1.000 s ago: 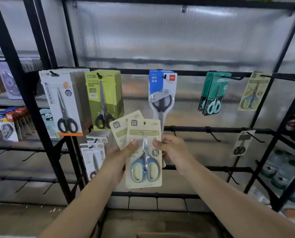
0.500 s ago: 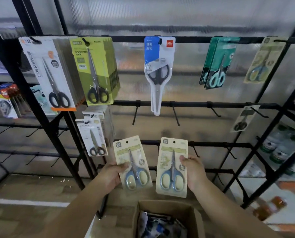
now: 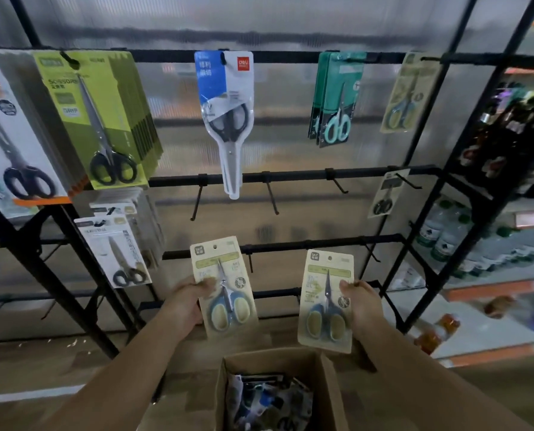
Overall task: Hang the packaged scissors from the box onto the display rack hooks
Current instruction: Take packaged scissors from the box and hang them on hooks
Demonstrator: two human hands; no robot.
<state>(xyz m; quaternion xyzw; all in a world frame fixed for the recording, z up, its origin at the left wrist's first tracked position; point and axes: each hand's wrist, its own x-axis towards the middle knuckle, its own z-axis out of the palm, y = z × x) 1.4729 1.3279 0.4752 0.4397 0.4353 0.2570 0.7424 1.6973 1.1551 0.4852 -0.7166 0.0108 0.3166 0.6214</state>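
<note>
My left hand (image 3: 187,301) grips a beige card pack of blue-handled scissors (image 3: 225,287) by its left edge, thumb on the front. My right hand (image 3: 363,303) grips a second identical pack (image 3: 325,303) by its right edge. Both packs are upright, side by side and apart, in front of the lower bars of the black display rack (image 3: 290,175). Bare hooks (image 3: 272,197) stick out of the middle bar above them. The open cardboard box (image 3: 331,387) stands below my hands with more packs inside. A matching beige pack (image 3: 407,94) hangs at the top right.
Other scissor packs hang on the rack: white and green stacks (image 3: 97,119) at the left, a blue-white pack (image 3: 228,119) in the centre, teal packs (image 3: 337,98) to the right, small packs (image 3: 116,250) lower left. Shelves with bottles (image 3: 446,237) stand at the right.
The two packs, first overlapped in front of me, have been drawn apart, one in each hand. The view has tilted down and the box has come into sight.
</note>
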